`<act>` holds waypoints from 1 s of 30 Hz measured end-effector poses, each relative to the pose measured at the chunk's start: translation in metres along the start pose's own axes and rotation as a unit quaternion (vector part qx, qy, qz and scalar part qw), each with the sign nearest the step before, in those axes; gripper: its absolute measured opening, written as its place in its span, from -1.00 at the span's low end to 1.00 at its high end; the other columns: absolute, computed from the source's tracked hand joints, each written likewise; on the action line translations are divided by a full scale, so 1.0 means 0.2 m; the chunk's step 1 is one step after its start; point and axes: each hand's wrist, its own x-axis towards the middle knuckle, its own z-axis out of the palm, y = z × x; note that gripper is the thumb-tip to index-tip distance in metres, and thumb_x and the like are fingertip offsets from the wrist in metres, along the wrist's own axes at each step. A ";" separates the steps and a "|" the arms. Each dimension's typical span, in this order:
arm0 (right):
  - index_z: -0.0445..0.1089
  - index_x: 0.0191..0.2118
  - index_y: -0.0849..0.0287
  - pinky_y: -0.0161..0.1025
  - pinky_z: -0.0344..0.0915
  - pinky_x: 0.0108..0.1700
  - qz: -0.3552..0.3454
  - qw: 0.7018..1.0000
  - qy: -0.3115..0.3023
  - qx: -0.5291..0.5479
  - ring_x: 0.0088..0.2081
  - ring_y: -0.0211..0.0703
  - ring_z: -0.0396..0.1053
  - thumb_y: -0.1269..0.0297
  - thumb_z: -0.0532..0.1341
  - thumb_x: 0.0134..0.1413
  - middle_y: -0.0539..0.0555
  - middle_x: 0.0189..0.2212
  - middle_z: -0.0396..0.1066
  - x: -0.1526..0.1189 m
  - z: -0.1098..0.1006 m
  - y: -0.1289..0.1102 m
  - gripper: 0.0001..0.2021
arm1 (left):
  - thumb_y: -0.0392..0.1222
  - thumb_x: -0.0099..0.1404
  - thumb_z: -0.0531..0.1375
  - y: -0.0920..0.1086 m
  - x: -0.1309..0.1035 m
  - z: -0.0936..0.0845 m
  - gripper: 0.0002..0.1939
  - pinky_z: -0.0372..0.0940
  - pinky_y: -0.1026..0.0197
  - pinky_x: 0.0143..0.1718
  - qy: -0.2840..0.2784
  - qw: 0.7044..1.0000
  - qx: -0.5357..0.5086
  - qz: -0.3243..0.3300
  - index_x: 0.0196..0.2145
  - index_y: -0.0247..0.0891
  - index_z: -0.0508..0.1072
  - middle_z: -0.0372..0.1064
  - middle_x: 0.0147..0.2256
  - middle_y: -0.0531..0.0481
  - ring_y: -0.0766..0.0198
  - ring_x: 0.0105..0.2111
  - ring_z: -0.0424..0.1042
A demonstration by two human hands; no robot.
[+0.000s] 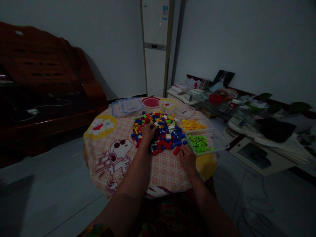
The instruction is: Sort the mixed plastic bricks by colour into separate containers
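Note:
A mixed pile of toy building bricks [161,131] in red, blue, yellow, white and green lies on the cloth-covered round table. My left hand [148,132] reaches into the pile's left part with its fingers pinched together. A white brick [156,124] shows right at those fingertips; whether it is held is unclear. At the pile's near right edge, my right hand [187,157] has its thumb and fingers closed on a red brick [176,150]. Beside it stand a clear box of green bricks [198,143] and, behind that, one of yellow bricks [193,124].
A clear lidded box [127,106] with blue edging sits at the table's far left, near a red round print [151,102] on the cloth [163,172]. A cluttered glass side table [209,102] is on the right. A wooden bench [44,75] stands left.

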 end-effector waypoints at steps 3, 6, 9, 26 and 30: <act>0.55 -0.17 0.13 -0.17 0.34 0.07 0.000 1.000 0.004 -0.001 -0.06 -0.07 0.45 0.46 0.06 0.21 0.14 -0.13 0.55 0.00 0.00 0.00 -0.70 | -0.26 0.23 0.24 0.05 -0.02 0.01 -0.82 0.37 0.19 -0.10 0.002 0.997 -0.066 0.026 -0.21 -0.26 0.60 0.61 -0.21 -0.06 0.17 -0.21 0.55; 0.54 -0.17 0.11 -0.17 0.34 0.07 0.002 1.000 0.004 -0.001 -0.06 -0.08 0.45 0.46 0.05 0.22 0.13 -0.15 0.55 0.00 -0.01 -0.01 -0.69 | -0.29 0.22 0.25 0.14 -0.06 0.05 -0.82 0.38 0.19 -0.09 -0.016 0.991 -0.120 0.063 -0.22 -0.26 0.61 0.60 -0.22 -0.04 0.18 -0.23 0.55; 0.54 -0.16 0.12 -0.17 0.34 0.06 0.000 1.000 0.000 0.002 -0.07 -0.07 0.44 0.45 0.04 0.23 0.13 -0.15 0.54 0.00 -0.02 -0.02 -0.69 | -0.31 0.22 0.26 0.25 -0.14 0.14 -0.81 0.40 0.20 -0.13 -0.054 0.976 -0.182 0.106 -0.21 -0.26 0.61 0.60 -0.24 -0.04 0.20 -0.25 0.54; 0.50 -0.16 0.18 -0.21 0.32 -0.08 -0.016 0.999 -0.008 -0.037 -0.16 -0.07 0.41 0.46 0.04 0.20 0.15 -0.23 0.49 0.00 0.00 0.00 -0.72 | -0.28 0.28 0.22 0.36 -0.31 0.34 -0.77 0.36 0.09 0.06 -0.159 0.909 -0.184 0.340 -0.15 -0.23 0.63 0.56 -0.09 -0.13 0.14 -0.05 0.51; 0.49 -0.23 0.17 -0.21 0.32 -0.07 -0.022 1.000 -0.006 -0.018 -0.16 -0.08 0.41 0.44 0.04 0.25 0.16 -0.24 0.50 0.01 -0.02 -0.02 -0.74 | -0.23 0.31 0.20 0.25 -0.31 0.27 -0.79 0.36 0.10 0.06 -0.165 0.917 -0.109 0.348 -0.18 -0.22 0.63 0.56 -0.12 -0.15 0.13 -0.06 0.51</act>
